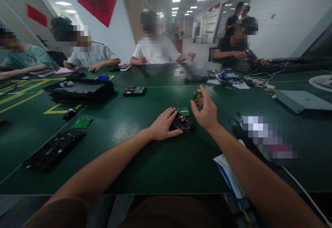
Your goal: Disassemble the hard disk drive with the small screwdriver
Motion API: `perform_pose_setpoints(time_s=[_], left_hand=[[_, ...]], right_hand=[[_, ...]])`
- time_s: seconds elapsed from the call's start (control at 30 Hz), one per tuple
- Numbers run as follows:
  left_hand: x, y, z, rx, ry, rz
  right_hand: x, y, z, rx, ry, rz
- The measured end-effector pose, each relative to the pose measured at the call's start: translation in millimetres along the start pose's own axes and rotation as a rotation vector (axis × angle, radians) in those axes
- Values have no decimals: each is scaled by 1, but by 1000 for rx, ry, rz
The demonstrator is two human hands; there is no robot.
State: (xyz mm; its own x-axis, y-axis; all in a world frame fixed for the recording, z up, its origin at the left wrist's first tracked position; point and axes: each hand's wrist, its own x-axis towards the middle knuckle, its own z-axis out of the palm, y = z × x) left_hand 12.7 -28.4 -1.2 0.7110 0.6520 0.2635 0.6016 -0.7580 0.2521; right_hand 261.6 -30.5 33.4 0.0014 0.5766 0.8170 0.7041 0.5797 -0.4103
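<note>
A hard drive (184,122) with a green circuit board on its far part lies on the green table in front of me. My left hand (165,124) grips it from the left, fingers on the far side and thumb along the near edge. Just right of the drive, my right hand (206,110) is raised with a yellow-and-black screwdriver (197,96) in its fingers. Only the screwdriver's handle shows clearly; I cannot make out its tip. Farther left lie a loose green circuit board (82,122) and a long black plastic part (54,149).
A second drive (134,90) lies ahead, left of centre, near a large black casing (80,89). Cables (229,77) and a flat grey metal box (303,100) are at right. A phone-like device (259,141) lies near my right forearm. Several people sit across the table.
</note>
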Motion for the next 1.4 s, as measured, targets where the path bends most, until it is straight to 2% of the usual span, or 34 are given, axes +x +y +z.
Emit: perform_pose_setpoints(time_s=[0.23, 0.5, 0.83, 1.1, 1.4], left_hand=[[0, -1, 2, -1, 7, -6], [0, 0, 0, 26, -18, -11], [0, -1, 1, 15, -19, -13], [0, -2, 2, 24, 1, 7], [0, -1, 2, 38, -3, 1]], right_hand=[[1, 0, 0, 11, -19, -16], [1, -2, 0, -9, 45, -6], [1, -2, 0, 44, 26, 27], [1, -2, 3, 85, 13, 3], [1, -3, 0, 27, 13, -46]])
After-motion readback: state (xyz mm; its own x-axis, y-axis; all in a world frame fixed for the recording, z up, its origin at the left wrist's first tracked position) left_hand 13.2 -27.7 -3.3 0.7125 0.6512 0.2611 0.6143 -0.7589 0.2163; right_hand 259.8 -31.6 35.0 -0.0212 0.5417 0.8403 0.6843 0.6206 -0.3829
